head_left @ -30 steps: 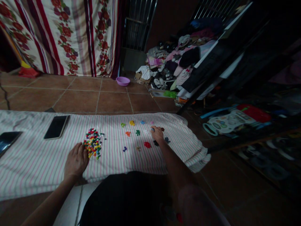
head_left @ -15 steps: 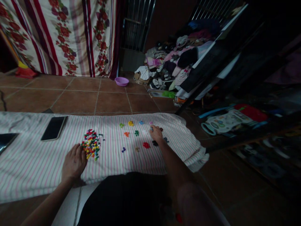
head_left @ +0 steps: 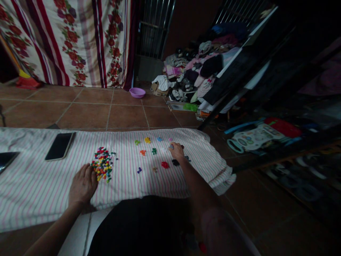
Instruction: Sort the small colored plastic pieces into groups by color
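Observation:
My left hand [head_left: 83, 182] lies flat, palm down, on the striped cloth [head_left: 128, 185]. Its fingertips touch the edge of a mixed pile of small coloured pieces [head_left: 102, 164]. To the right, my right hand [head_left: 177, 151] reaches over the small sorted heaps with fingers pinched together. Something tiny and greyish shows at its fingertips, too small to name. White pieces [head_left: 164, 150] lie just left of that hand, and pink pieces [head_left: 171, 139] sit beyond it. Black pieces [head_left: 175, 162] are beneath the wrist. Nearby are red [head_left: 164, 164], green [head_left: 154, 151] and yellow pieces [head_left: 147, 140].
A phone [head_left: 60, 146] lies on the cloth left of the pile, with a second dark device [head_left: 7, 160] at the far left. Beyond the cloth, a purple basin [head_left: 137, 93] stands on the tiled floor near heaped clothes [head_left: 197, 67]. A child's walker [head_left: 258, 137] is at right.
Hardly anything differs. The view has shifted very slightly; my right hand stays pinched over the same spot and my left hand rests by the pile.

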`<state>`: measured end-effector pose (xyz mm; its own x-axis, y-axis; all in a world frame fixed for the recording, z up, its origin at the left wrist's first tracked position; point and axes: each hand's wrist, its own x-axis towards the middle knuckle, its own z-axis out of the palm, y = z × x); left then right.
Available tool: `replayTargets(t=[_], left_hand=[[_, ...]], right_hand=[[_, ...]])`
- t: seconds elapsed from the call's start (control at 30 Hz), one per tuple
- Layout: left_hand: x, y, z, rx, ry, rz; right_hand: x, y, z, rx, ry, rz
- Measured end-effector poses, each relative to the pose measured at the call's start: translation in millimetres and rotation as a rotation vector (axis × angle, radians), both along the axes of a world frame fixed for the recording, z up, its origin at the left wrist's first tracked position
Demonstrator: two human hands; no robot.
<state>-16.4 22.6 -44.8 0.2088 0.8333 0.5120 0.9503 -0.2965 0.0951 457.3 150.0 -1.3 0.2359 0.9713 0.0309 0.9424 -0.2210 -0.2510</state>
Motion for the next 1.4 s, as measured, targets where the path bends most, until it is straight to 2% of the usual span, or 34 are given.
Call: replayTargets(t=[0.3, 0.53, 0.63, 0.87, 1.1, 1.27, 1.4], left_hand=[[2, 0, 1.7, -0.01, -0.084, 0.012], [1, 1, -0.1, 0.025, -0.012, 0.009], [0, 0, -0.5, 0.02, 0.005, -0.007], [5, -1, 3.8, -0.008, -0.066, 0.059], [9, -2, 8.4, -0.064, -0.148, 0.117], [9, -2, 4.1, -0.052, -0.2, 0.113], [9, -1, 1.5, -0.044, -0.21, 0.117]], right_hand=[[2, -1, -1.9, 0.014, 0.003, 0.004], [1, -4, 3.3, 0.037, 0.008, 0.006], [0, -6, 6.4, 0.075, 0.014, 0.01], [-10, -10, 14.3, 0.195, 0.037, 0.021], [-55, -14, 18.1, 0.29, 0.15, 0.185], [-104, -22, 16.5, 0.3, 0.282, 0.345], [-148, -32, 8.1, 0.333, 0.4, 0.519]])
